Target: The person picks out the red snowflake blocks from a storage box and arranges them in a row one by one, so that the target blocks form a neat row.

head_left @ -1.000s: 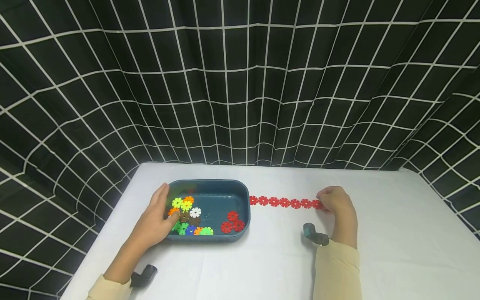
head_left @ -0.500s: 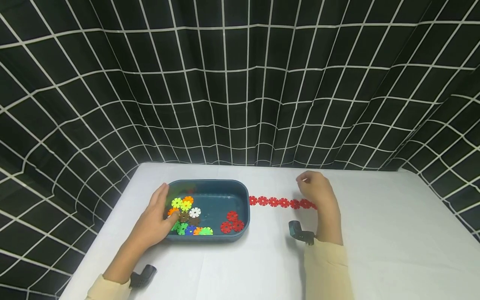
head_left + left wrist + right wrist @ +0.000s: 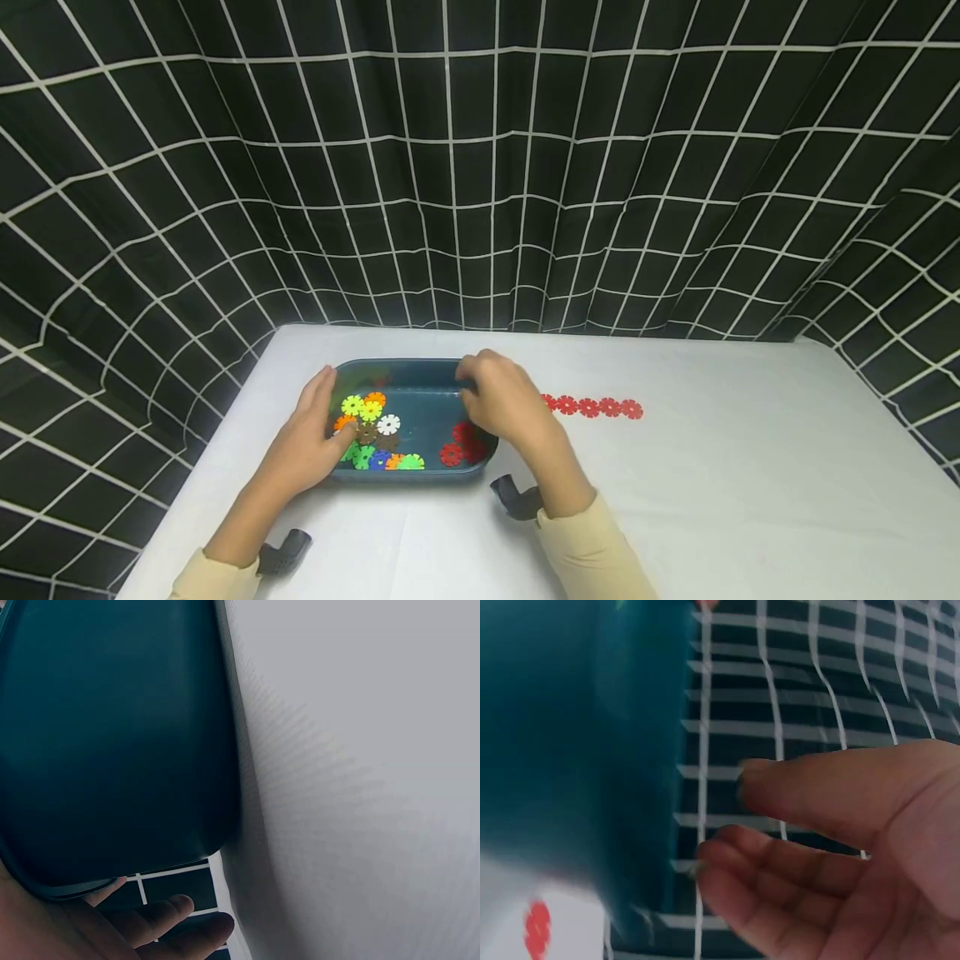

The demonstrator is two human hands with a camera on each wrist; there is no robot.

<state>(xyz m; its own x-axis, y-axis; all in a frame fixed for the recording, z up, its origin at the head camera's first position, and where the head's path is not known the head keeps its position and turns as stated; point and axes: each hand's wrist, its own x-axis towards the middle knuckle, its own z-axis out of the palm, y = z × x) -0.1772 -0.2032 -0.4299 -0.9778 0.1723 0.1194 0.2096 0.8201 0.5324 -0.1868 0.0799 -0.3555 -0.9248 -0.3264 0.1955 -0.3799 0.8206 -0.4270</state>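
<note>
A dark teal plastic basin (image 3: 420, 477) stands left of the middle of the table. My left hand (image 3: 303, 446) holds its left side, thumb over the rim and fingers outside; in the left wrist view those fingers reach along the basin's wall. Over the right end of the basin is my right hand (image 3: 506, 400), thumb and fingers apart with nothing between them in the right wrist view. Below it lie a few red snowflake discs (image 3: 451, 455). To the right of the basin runs a row of red snowflake discs (image 3: 589, 407), its left end hidden behind my right hand.
Snowflake discs in other colours, among them a white disc (image 3: 388, 424) and a yellow disc (image 3: 371, 411), lie in the left part of the basin. A white cloth (image 3: 712, 467) covers the table. Behind it hangs a black curtain (image 3: 517, 225) with white grid lines.
My right hand has left the right end of the row of red discs and moved left to above the basin. My left hand and the basin have stayed in place.
</note>
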